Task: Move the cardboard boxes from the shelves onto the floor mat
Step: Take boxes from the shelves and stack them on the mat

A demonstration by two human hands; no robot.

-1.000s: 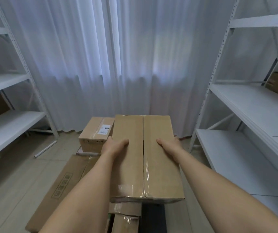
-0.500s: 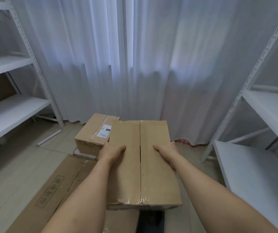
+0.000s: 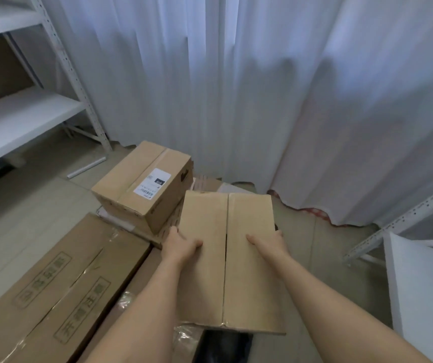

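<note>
Head view: hands (image 3: 184, 244) grip smooth rectangular cardboard box (image 3: 226, 258).

- Ahead and left of the held box (image 3: 226, 258), the way is blocked by a labelled box (image 3: 142, 187).
- The left floor is taken up by a long flat carton (image 3: 53, 292).
- Bare floor (image 3: 323, 258) is left to the right, bounded by the curtain (image 3: 262, 100) and a shelf post (image 3: 404, 221).
</note>
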